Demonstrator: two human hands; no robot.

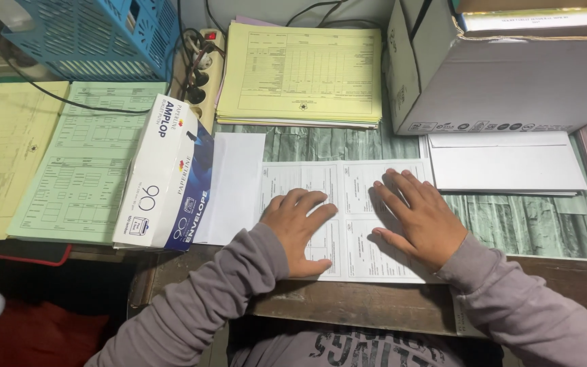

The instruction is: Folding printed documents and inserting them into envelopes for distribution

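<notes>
The left hand (299, 230) and right hand (419, 219) are pressed flat, fingers spread, gripping nothing, on a white printed form (350, 204) at the desk's (375, 306) near edge, its long axis running toward a yellow paper stack (301, 73). An envelope box (166, 175) lies left.

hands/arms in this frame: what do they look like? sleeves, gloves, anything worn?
Both hands are bare: left hand, right hand, no gloves, rings or watch visible. Both arms wear long grey-mauve knit sleeves with ribbed cuffs reaching the wrists. No markings show on the sleeves.
</notes>
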